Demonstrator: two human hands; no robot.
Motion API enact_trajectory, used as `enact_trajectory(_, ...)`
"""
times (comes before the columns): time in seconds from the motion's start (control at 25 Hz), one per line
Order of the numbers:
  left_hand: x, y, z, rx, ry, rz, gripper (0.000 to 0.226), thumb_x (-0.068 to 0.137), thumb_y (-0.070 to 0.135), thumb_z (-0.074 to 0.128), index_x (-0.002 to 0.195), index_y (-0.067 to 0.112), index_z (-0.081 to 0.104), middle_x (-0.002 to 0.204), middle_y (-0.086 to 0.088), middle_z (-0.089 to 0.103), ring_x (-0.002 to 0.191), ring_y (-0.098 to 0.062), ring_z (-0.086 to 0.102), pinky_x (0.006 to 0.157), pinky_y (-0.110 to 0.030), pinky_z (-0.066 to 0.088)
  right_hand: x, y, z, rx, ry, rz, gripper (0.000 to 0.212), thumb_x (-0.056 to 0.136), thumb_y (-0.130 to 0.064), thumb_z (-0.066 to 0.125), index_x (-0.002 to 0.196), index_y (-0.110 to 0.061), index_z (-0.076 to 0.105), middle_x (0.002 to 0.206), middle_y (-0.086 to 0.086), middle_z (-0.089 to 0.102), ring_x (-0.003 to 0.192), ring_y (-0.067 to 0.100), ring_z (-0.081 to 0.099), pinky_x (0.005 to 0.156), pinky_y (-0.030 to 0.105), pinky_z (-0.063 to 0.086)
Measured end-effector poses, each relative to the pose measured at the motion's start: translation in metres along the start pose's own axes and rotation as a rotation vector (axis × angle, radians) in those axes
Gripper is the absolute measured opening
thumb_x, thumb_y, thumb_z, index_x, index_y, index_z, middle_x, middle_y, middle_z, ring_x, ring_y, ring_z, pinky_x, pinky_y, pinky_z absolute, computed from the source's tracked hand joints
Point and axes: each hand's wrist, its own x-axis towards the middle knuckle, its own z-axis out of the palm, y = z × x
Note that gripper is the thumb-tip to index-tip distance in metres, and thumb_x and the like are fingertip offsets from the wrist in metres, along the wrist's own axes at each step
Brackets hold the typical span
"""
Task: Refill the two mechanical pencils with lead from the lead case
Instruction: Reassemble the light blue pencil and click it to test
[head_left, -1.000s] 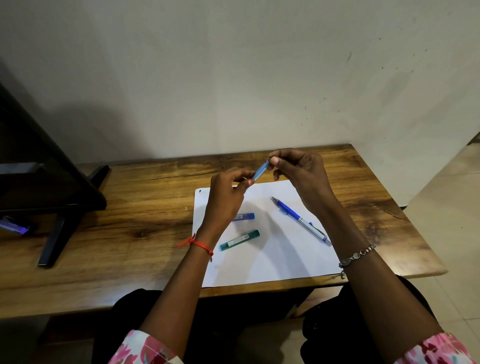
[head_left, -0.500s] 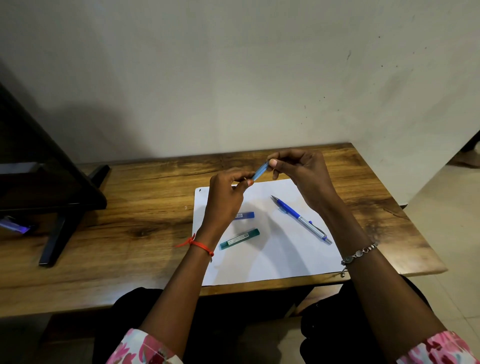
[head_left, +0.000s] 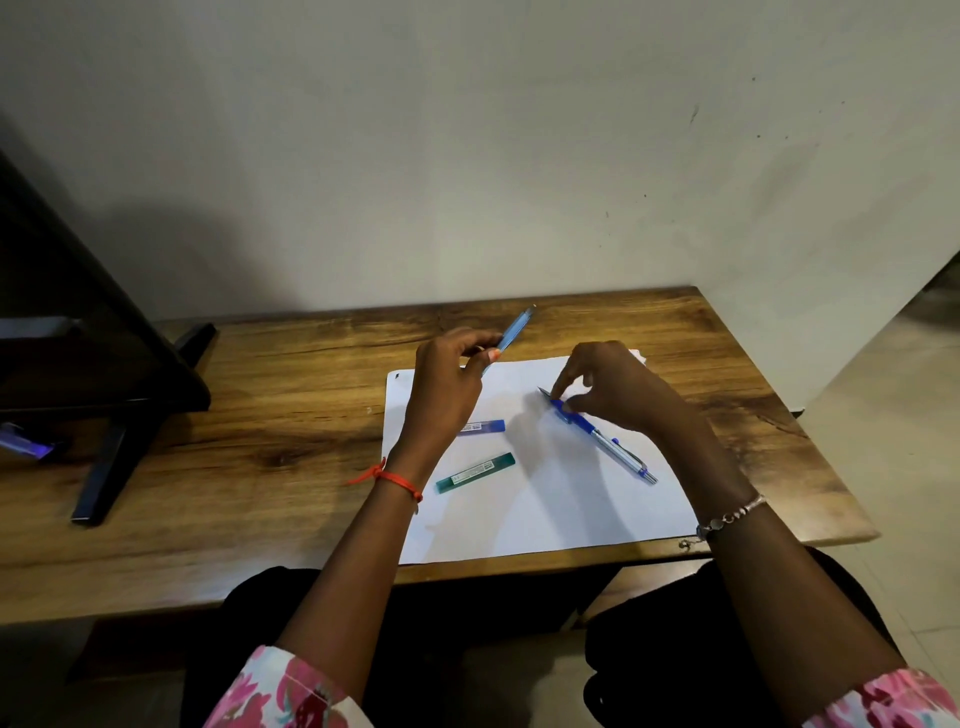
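Hands first: the left hand (head_left: 447, 384) is curled round the light blue pencil (head_left: 514, 330). It holds the pencil up off the table, and the see-through barrel pokes out past the fingers, slanting toward the far edge. Its pale end is up in the air, and the other end is buried in the fist, so I can't tell what it looks like.

The right hand (head_left: 613, 389) is down on the paper. Thumb and forefinger pinch the front end of the dark blue pencil (head_left: 608, 444), right by the tip, with the other fingers loosely bent above. That pencil lies flat on the sheet, with a dark blue rubbery grip up front, then a silver barrel with a blue clip and a striped end pointing at the right near corner.

There's a red thread (head_left: 395, 478) on the left wrist and a beaded bracelet (head_left: 732, 514) on the right, plus pink floral sleeves (head_left: 280, 691).

Between the hands, a bit nearer me, is a small blue lead case (head_left: 483, 427), partly hidden behind the left wrist. Just beside it, toward the near edge, lies a longer teal lead case (head_left: 475, 473) with a pale label, at a slant. Both are apart from the pencils.

All of it sits on a white sheet of paper (head_left: 545, 519) on the right half of a wooden table (head_left: 260, 467). A black stand (head_left: 104, 415) takes up the left end.
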Motion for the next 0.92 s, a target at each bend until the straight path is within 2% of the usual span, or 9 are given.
enact_trajectory(0.08,0.0,0.0,0.001,0.0,0.0,0.007,0.02,0.083,-0.001,0.058,0.1,0.0,0.067,0.102,-0.016,0.069,0.085,-0.014,0.056,0.063,0.004,0.036,-0.003,0.003,0.001,-0.056,-0.072,0.007,0.022,0.079,-0.006,0.068,0.099,-0.014,0.073,0.109,0.009,0.057,0.093,0.017,0.048,0.083,0.038,0.048)
enact_trajectory(0.4,0.002,-0.002,0.001,-0.001,0.008,0.011,0.02,0.083,0.0,0.059,0.1,0.001,0.067,0.1,-0.014,0.069,0.083,-0.011,0.056,0.063,0.005,0.037,0.0,-0.005,0.007,-0.115,-0.125,0.006,0.026,0.078,-0.004,0.066,0.101,-0.014,0.073,0.11,0.008,0.06,0.095,0.023,0.056,0.081,0.036,0.049)
enact_trajectory(0.6,0.003,-0.003,0.003,0.0,0.005,0.004,0.02,0.083,0.002,0.059,0.102,0.002,0.067,0.101,-0.014,0.069,0.083,-0.01,0.055,0.063,0.005,0.037,-0.003,-0.008,0.007,-0.154,-0.091,-0.035,0.019,0.076,-0.011,0.072,0.093,-0.019,0.072,0.111,0.003,0.056,0.106,0.02,0.045,0.082,0.032,0.045)
enact_trajectory(0.72,0.003,-0.003,0.004,0.01,0.003,-0.006,0.021,0.083,0.002,0.06,0.103,0.002,0.067,0.103,-0.014,0.069,0.085,-0.01,0.056,0.063,0.005,0.038,-0.002,-0.013,0.008,-0.181,-0.075,-0.093,0.014,0.077,-0.011,0.072,0.09,-0.014,0.074,0.108,0.002,0.062,0.1,0.016,0.04,0.077,0.027,0.038)
enact_trajectory(0.92,0.003,-0.003,0.003,0.006,0.003,-0.001,0.02,0.083,0.003,0.059,0.102,0.002,0.067,0.103,-0.014,0.069,0.085,-0.011,0.056,0.064,0.004,0.038,0.001,-0.018,0.01,-0.183,-0.076,-0.091,0.02,0.079,-0.01,0.069,0.097,-0.017,0.074,0.1,0.005,0.068,0.096,0.015,0.04,0.075,0.025,0.033)
